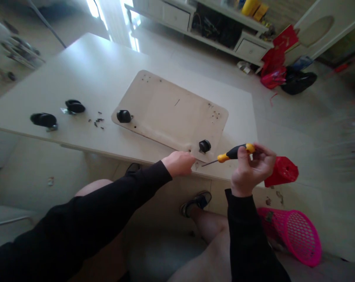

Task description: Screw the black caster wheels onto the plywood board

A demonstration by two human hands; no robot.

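My right hand (252, 170) grips a yellow-and-black screwdriver (232, 152) by the rear of its handle. Its shaft points left, with the tip just past the near edge of a pale rounded board (165, 105). At that same edge is my left hand (180, 163), fingers curled closed; what they hold, if anything, is hidden. One black caster wheel (205, 146) stands on the board's near right corner, close to the screwdriver. Another caster (124, 116) is at its left corner. Small holes show at the two far corners.
Two loose casters (74, 106) and several small dark screws (98, 120) lie left of the board on the white table (86, 58). A red container (283, 171) stands by the table's right end, above a pink mesh basket (302, 237). A white cabinet (174, 17) is beyond.
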